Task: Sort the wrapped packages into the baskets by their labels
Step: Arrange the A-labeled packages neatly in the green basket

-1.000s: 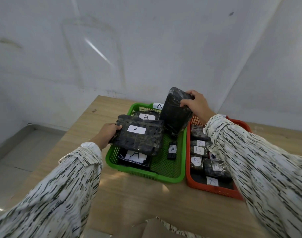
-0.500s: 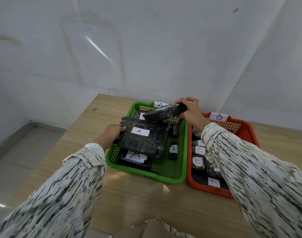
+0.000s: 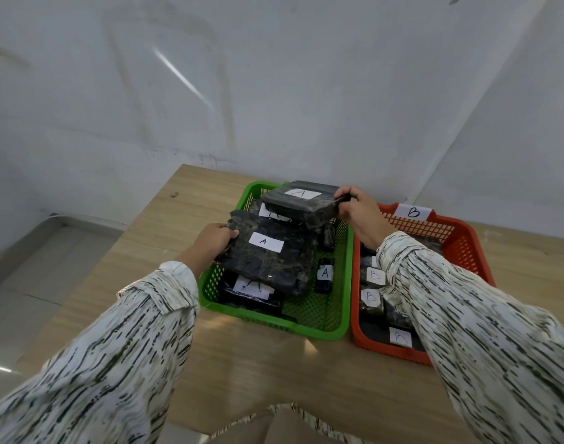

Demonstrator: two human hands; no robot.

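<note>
A green basket (image 3: 319, 333) holds several black wrapped packages labelled A. My left hand (image 3: 214, 241) grips the left edge of a large flat black package (image 3: 268, 261) with an A label, held over the basket. My right hand (image 3: 359, 213) holds the right end of a second black package (image 3: 301, 201), label A facing up, lying flat over the far end of the green basket. To the right stands an orange basket (image 3: 466, 245) tagged B, with several small black packages labelled B (image 3: 372, 298); my right sleeve hides part of them.
Both baskets sit side by side on a wooden table (image 3: 274, 373) pushed into a white wall corner. A small A package (image 3: 325, 275) stands upright in the green basket. Grey floor (image 3: 34, 267) lies beyond the table's left edge.
My right hand has tipped its package from upright to flat, label now up, and lowered it onto the far end of the green basket. My left hand has kept its package nearly still.
</note>
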